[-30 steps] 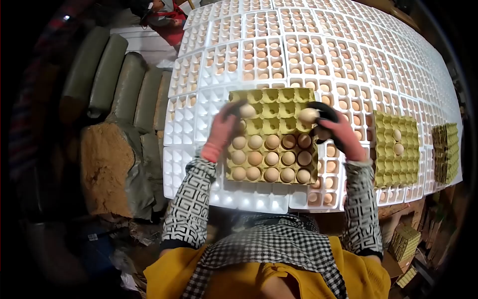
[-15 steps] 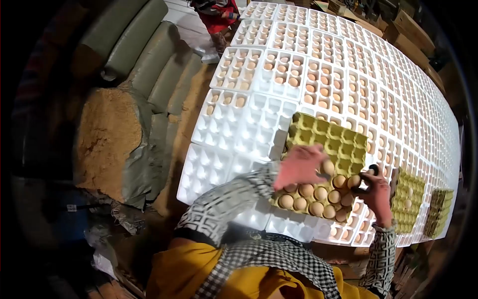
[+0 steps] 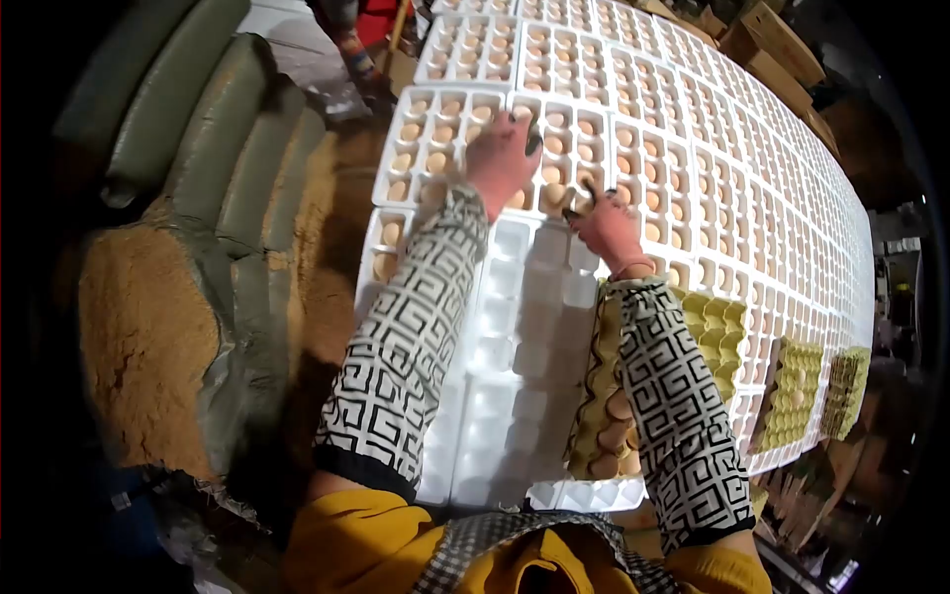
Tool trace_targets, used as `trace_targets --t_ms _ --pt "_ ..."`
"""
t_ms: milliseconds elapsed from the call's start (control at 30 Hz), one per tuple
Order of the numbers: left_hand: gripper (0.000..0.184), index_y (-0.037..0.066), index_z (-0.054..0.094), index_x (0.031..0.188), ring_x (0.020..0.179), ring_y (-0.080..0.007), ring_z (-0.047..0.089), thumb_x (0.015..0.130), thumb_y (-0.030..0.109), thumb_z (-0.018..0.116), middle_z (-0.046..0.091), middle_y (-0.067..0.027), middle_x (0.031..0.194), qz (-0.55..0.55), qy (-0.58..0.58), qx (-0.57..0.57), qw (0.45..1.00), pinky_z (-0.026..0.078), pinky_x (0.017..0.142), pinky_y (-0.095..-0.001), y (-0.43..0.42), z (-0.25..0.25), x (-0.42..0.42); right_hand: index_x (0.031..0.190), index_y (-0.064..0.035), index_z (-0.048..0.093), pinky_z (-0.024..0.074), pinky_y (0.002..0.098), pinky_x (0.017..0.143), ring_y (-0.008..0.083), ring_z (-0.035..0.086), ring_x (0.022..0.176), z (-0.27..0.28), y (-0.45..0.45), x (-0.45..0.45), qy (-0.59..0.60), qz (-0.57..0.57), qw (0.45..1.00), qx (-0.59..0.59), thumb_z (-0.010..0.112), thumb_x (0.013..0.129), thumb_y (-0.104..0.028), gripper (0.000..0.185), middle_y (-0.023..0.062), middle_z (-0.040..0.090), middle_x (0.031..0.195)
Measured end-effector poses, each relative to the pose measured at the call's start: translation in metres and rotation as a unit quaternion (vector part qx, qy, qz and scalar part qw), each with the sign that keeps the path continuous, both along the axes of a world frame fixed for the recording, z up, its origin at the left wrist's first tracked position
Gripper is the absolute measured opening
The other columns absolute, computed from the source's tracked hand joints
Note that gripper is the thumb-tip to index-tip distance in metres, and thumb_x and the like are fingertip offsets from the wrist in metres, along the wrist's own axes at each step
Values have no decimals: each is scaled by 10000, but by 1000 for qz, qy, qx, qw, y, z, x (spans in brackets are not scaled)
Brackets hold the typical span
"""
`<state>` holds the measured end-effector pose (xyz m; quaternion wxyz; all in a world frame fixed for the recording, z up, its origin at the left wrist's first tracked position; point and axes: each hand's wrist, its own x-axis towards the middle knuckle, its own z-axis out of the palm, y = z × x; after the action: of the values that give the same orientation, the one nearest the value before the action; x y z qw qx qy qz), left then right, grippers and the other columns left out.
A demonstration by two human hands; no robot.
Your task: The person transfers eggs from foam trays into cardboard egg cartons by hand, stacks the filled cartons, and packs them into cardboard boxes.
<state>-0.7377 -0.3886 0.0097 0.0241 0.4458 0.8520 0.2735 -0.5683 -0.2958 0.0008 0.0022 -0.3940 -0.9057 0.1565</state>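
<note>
My left hand (image 3: pixel 500 158), in a pink glove with dark fingertips, reaches over a white foam tray (image 3: pixel 485 216) of eggs. Its fingers curl downward and are slightly smeared; whatever lies under them is hidden. To its right, my right hand (image 3: pixel 609 233), gloved alike, has its thumb and fingers around an egg (image 3: pixel 584 201) at the tray's near edge. Another egg (image 3: pixel 555 196) sits just left of those fingertips. Beneath my right forearm lies a yellow-green egg carton (image 3: pixel 714 327), partly hidden, with several eggs (image 3: pixel 616 436) in its near part.
Rows of white trays with eggs (image 3: pixel 653 173) cover the table. Bare tray cups (image 3: pixel 495 342) show nearer me. More yellow-green cartons (image 3: pixel 790 396) stand at right. Filled sacks (image 3: pixel 213 148) and an open sack of brown grainy material (image 3: pixel 148 337) are at left. A person's arm (image 3: pixel 351 45) shows behind.
Both hands have moved from the egg carton forward and left to the foam trays. The view has shifted, and the near cells by my hands now hold eggs.
</note>
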Motion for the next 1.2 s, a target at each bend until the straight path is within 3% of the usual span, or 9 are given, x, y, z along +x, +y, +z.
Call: trace_targets --t_ms 167,300,467,567,767,867,900,1067,1200 --pt "504 191 432 1418 1377 -324 346 945 348 505 431 -125 1457 -119 58 -71 989 232 1139 -525 10 -77 -15 1188 -62 564 487 465 840 387 595 963 13 -26 7 282 92 953 -59 645 851 -152 358 211 600 1120" --pt "490 83 548 1304 1299 -346 448 829 163 637 523 -160 1361 -109 33 104 988 358 1096 -407 -16 -45 -5 1322 -154 526 368 569 1020 440 396 1295 -21 -63 31 -31 296 951 87 601 857 -302 494 208 397 1427" --pt "464 54 614 1213 1118 -328 593 779 138 754 647 -137 1150 -175 -186 192 947 469 956 -394 -114 20 104 1280 -113 562 455 451 893 370 558 1043 124 -39 164 218 145 965 11 667 800 -365 551 219 538 1178" --pt "568 91 600 1250 1230 -379 495 744 303 749 601 -131 1255 -309 -75 80 945 324 1104 -500 -115 47 178 1078 -35 699 526 387 562 307 653 613 121 -21 316 -65 5 975 212 611 838 -613 632 168 668 693" --pt "527 77 579 1216 1194 -366 508 738 253 714 595 -150 1189 -339 35 -13 940 333 1093 -485 -85 41 245 1196 -114 647 525 383 846 216 673 953 86 -40 351 47 -26 997 -47 684 807 -257 416 147 702 992" --pt "463 50 581 1194 1124 -287 574 750 143 670 595 -130 1157 -203 -231 141 941 444 1015 -395 -106 63 251 1106 -24 645 503 268 794 169 641 886 99 -28 384 478 -206 776 -358 634 820 -161 318 66 673 897" --pt "432 48 577 1190 1078 -215 592 766 89 650 592 -98 1150 -118 -518 257 808 480 951 -339 -117 63 249 1106 22 625 505 243 775 163 634 881 131 -32 382 556 -234 648 -466 593 813 -78 311 52 665 913" --pt "506 95 600 1208 996 -221 629 767 320 700 639 -91 1085 -186 -126 -117 967 493 886 -361 -110 74 292 1212 -111 625 524 346 670 222 661 790 93 -45 322 123 103 984 -79 649 840 -444 500 133 683 858" --pt "568 119 609 1215 959 -288 630 778 479 651 648 -114 1018 -221 80 -206 950 485 857 -400 -107 43 304 1031 -123 642 496 386 704 266 640 784 74 -82 282 -93 230 967 59 682 723 -398 415 82 656 813"
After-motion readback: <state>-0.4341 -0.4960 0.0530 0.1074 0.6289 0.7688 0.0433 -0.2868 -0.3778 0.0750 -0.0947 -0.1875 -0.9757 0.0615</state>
